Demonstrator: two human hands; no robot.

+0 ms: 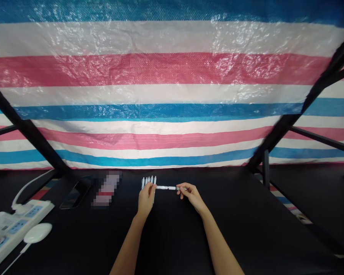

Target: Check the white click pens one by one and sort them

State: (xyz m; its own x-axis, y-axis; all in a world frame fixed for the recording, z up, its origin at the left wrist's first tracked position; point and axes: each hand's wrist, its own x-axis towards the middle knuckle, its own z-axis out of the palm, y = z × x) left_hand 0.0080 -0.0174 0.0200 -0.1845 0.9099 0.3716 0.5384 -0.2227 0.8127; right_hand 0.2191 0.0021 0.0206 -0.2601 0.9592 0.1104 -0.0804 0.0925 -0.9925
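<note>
A white and clear pen [166, 187] lies level between my two hands, above the black table. My left hand [146, 196] pinches its left end, and my right hand [190, 194] has its fingers closed round the right end. Just behind my left hand, several white pens [149, 179] stand out side by side in a row on the table, their lower parts mostly hidden by that hand.
On the black table [172, 236], a dark phone [76, 193] and a blurred-out flat item [107, 190] lie to the left. A white power strip [20, 225] with cables and a white round device [38, 232] are at the far left. Striped sheeting [160, 91] hangs behind, between black frame bars [278, 131].
</note>
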